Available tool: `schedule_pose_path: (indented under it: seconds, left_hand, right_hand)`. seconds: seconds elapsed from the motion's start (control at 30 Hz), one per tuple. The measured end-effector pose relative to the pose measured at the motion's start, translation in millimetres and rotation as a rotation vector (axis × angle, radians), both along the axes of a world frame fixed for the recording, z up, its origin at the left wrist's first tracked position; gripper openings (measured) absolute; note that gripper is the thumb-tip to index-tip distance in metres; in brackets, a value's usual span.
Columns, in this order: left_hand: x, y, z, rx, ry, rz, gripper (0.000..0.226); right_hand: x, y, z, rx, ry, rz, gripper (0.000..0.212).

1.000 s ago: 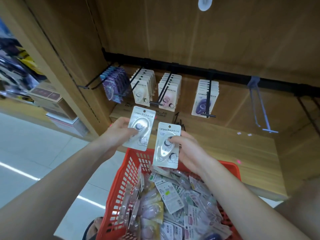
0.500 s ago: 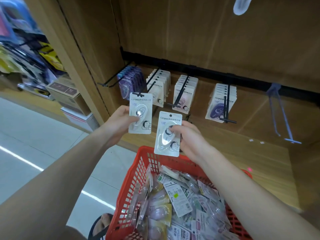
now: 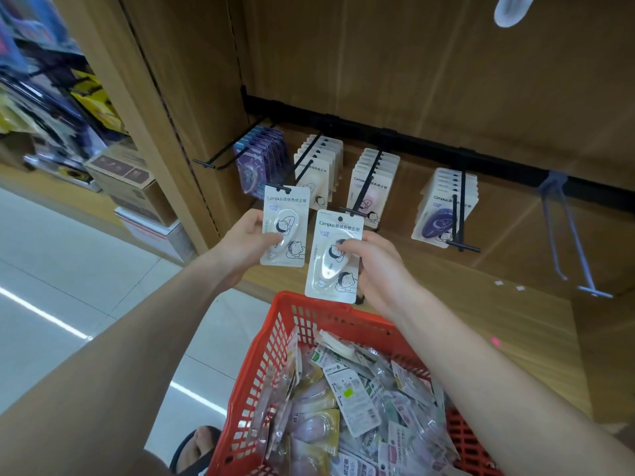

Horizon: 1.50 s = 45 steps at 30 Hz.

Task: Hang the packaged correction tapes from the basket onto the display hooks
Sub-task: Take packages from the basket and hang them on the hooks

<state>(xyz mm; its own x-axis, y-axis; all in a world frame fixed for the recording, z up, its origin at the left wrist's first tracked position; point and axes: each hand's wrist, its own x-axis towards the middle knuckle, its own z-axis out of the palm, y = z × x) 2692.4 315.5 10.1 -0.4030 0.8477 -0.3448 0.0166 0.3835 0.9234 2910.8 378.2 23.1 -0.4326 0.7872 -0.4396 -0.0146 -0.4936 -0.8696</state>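
My left hand point(image 3: 245, 240) grips one packaged correction tape point(image 3: 283, 230); its top edge overlaps the tip of a display hook point(image 3: 304, 166), though whether the hole is threaded is hard to make out. My right hand point(image 3: 374, 266) pinches a second pack point(image 3: 333, 255) above the red basket point(image 3: 275, 341), which holds more packs, partly hidden by my right forearm. Beyond the basket, filled hooks hang from a black rail point(image 3: 395, 135).
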Motion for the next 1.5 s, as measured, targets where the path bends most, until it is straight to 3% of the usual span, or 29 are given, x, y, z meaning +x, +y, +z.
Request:
schedule_pose_path:
  seconds: [0.53,0.77,0.97,1.23,1.5]
  left_hand:
    - [-29,37,-28,0.094,0.027,-0.138,0.043]
    - [-52,51,-40,0.081,0.029,-0.14,0.033]
    - [-41,69,-48,0.102,-0.073,-0.141,0.032]
    - [-31,94,-51,0.079,-0.129,-0.05,0.037]
    - [-23,92,-46,0.006,0.069,-0.015,0.046]
  right_hand:
    - [-78,16,-1,0.332,-0.125,0.144,0.033]
    - [-96,27,-17,0.385,-0.192,0.052,0.027]
    - [-109,56,-26,0.386,-0.35,-0.102,0.016]
    - [-128,77,-34,0.453,-0.468,-0.174,0.035]
    - [-122,74,-37,0.459,-0.549,-0.106,0.051]
